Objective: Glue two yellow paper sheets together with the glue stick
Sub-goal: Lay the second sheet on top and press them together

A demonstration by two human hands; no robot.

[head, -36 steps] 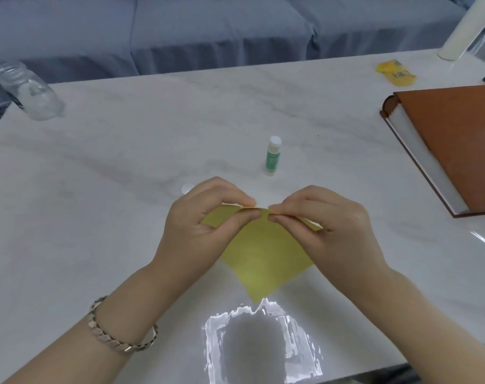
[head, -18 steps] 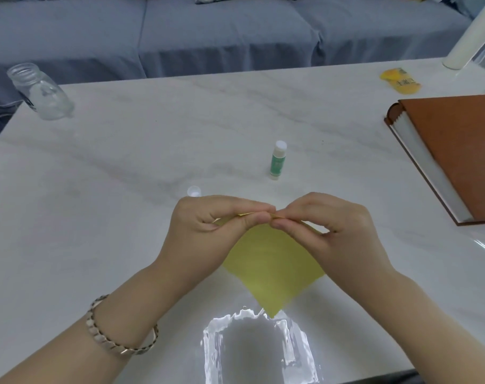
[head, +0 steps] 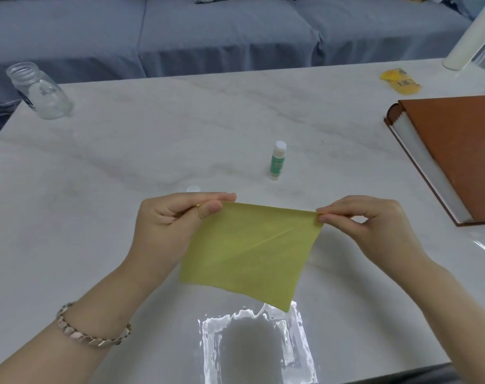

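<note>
I hold the yellow paper (head: 249,253) stretched flat above the white marble table (head: 125,167). My left hand (head: 172,220) pinches its upper left corner and my right hand (head: 374,225) pinches its upper right corner. A diagonal crease runs across the paper from the right corner. I cannot tell whether one sheet or two lie together. The glue stick (head: 277,160), green with a white uncapped top, stands upright on the table beyond the paper. Its small white cap (head: 193,189) lies just behind my left hand.
A brown hardcover book (head: 451,151) lies at the right edge. A clear glass jar (head: 40,91) stands at the far left, a yellow packet (head: 400,81) and a white roll (head: 468,37) at the far right. A blue sofa (head: 208,31) runs behind the table.
My hands, pinched together at the paper's top corner, have drawn apart to the left and right. The paper has turned from a diamond into a spread sheet held by two corners.
</note>
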